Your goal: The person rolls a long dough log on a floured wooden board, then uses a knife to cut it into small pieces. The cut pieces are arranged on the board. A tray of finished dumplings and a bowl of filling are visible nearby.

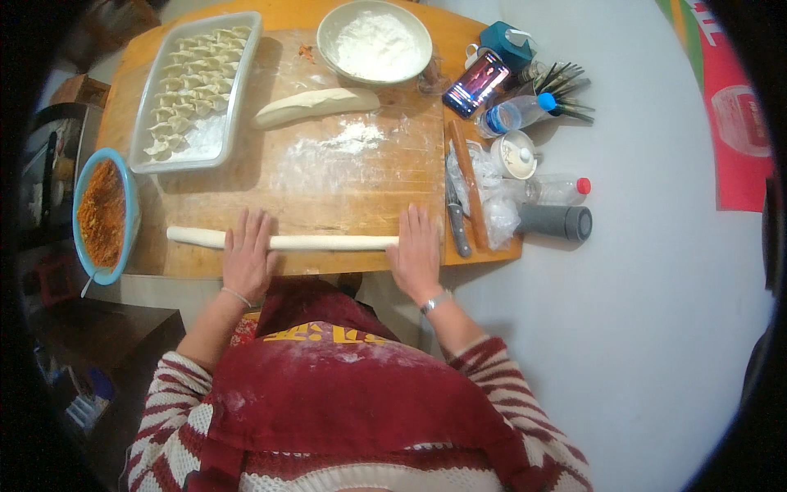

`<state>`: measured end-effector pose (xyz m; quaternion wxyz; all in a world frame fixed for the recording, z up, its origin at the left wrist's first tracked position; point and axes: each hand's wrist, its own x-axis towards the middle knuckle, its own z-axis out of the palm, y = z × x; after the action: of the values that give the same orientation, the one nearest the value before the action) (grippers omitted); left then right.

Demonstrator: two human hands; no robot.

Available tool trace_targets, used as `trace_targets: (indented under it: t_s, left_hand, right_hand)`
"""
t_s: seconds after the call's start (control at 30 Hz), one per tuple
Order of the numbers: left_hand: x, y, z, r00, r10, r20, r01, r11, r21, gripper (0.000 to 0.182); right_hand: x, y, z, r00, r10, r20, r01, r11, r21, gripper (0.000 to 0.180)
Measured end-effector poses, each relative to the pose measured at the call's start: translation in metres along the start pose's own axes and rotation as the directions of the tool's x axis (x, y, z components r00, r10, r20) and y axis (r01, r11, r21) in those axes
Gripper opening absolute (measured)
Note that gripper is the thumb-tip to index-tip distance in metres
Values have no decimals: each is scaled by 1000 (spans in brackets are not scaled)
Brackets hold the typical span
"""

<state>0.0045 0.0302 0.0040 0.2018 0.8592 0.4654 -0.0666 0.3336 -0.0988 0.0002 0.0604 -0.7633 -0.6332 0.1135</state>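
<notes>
A long, thin dough rope (332,242) lies across the front of a floured wooden board (203,203). My left hand (247,252) rests flat over it, left of the middle, fingers stretched forward. Over the rope's right end, hiding it, lies my right hand (417,249), palm down and likewise extended. Neither hand is closed around the dough. Farther back is a thicker, uncut dough log (316,107), beside a patch of loose flour (350,138). Rows of shaped dumplings (200,74) fill much of a white plastic tray (229,138) at the back left.
A blue bowl of orange-brown filling (101,212) stands at the left edge, and a bowl of flour (378,46) at the back. Along the right lie a knife (457,227), a wooden rolling pin (468,184), a lit phone (476,84), plastic bottles (513,115) and a grey flask (556,222).
</notes>
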Motion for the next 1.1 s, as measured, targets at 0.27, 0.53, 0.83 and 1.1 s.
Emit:
trace_targets:
  t_s: [0.27,0.53,0.83,1.1]
  left_hand:
    - [-40,-2,14,1000,-9,16,8,998,57,81]
    - [103,-30,-15,995,-70,-75,61,991,-116,77]
    - [76,-17,-19,998,-58,20,58,998,-13,73]
    - [-7,-3,6,997,-36,65,33,998,50,78]
  right_hand:
    - [-75,-29,-5,992,75,98,-79,996,38,82]
    - [116,-2,14,932,283,-228,-319,938,-138,76]
    - [109,3,9,974,106,-201,-160,948,-275,75]
    - [13,-31,10,984,72,-164,-95,986,-139,75]
